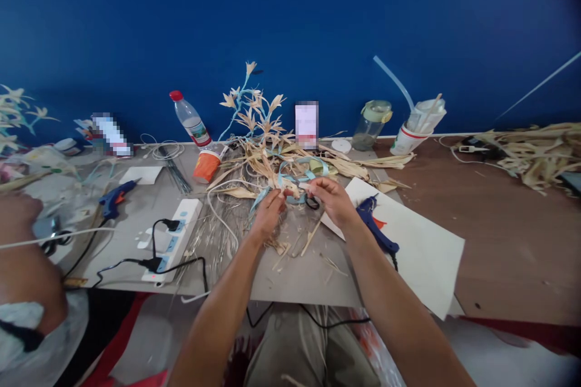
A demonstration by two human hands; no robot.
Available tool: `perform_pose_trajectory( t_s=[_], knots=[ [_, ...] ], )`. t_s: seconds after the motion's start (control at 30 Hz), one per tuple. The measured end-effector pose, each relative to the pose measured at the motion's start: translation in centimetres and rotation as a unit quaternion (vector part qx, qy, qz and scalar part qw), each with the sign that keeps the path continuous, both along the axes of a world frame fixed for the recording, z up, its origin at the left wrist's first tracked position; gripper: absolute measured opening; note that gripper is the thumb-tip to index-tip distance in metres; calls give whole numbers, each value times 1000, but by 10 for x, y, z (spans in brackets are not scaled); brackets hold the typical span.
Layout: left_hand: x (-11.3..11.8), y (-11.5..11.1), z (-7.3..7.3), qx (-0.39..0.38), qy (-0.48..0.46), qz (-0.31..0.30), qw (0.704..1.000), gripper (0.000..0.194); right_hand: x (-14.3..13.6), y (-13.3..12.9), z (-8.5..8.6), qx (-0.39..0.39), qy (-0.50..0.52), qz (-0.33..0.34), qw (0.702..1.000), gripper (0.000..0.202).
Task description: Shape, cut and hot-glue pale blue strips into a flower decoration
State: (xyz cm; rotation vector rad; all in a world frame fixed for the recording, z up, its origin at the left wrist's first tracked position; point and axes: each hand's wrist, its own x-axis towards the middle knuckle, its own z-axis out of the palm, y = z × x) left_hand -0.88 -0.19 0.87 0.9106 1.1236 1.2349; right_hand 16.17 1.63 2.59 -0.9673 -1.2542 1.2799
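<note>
Over the near edge of a pile of dried husk (267,163), my left hand (270,213) pinches a pale piece of husk (293,190) between thumb and fingers. Close by on the right, my right hand (334,201) is closed on a small whitish piece (305,186), perhaps also husk. The fingertips partly cover both pieces. Loops of light blue tape (290,169) lie just behind my hands. Below my right fingers show the black handles of scissors (312,202). Husk flowers (252,118) on blue-wrapped stems rise from the pile's back.
A blue glue gun (379,227) lies on a white sheet (422,254) at right. Left are a power strip (184,224), another glue gun (111,201), an orange cup (206,166) and a tilted bottle (190,118). Another person's arm (27,254) is far left. A phone (307,127) stands behind.
</note>
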Motion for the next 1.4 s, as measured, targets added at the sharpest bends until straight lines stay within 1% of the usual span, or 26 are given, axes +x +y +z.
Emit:
perform_pose_trajectory(
  t_s=[0.07, 0.13, 0.27, 0.43, 0.53, 0.6, 0.73, 0.87, 1.0, 1.13, 1.27, 1.4],
  knots=[
    [-2, 1, 0, 44, 30, -36, 998, 24, 0, -1, 1, -6, -12, 21, 1000, 18],
    [-3, 1, 0, 74, 44, -63, 994, 26, -1, -1, 1, -8, -12, 18, 1000, 18],
    [-5, 1, 1, 93, 53, -67, 992, 27, 1, 1, 0, 2, -6, 2, 1000, 17],
    [-5, 5, -4, 99, 1, -61, 993, 38, 2, 2, 0, 4, -57, -3, 998, 20],
    [-5, 7, -7, 92, -40, -41, 994, 29, 2, 2, 0, 0, -85, -7, 996, 21],
    [-5, 7, -7, 76, -70, -27, 994, 25, 2, 2, -1, -2, -98, 0, 995, 21],
    [-4, 5, -1, 48, -115, -15, 992, 27, 2, 1, -1, 12, -129, 24, 991, 18],
    [-2, 2, 1, 22, -118, -42, 992, 25, 1, -2, 1, 20, -156, 41, 987, 17],
    [-1, 2, -1, 17, -95, -52, 994, 23, 0, -3, 3, -8, -166, 51, 985, 17],
    [0, 4, -5, 24, -66, -51, 996, 27, -1, -2, 3, -26, -194, 57, 979, 18],
    [-1, 6, -7, 16, -62, -63, 996, 31, 0, -1, 2, -33, -204, 57, 977, 17],
    [-3, 5, -7, 30, -41, -99, 994, 51, 1, -1, 3, -52, -194, 57, 978, 16]
  ],
)
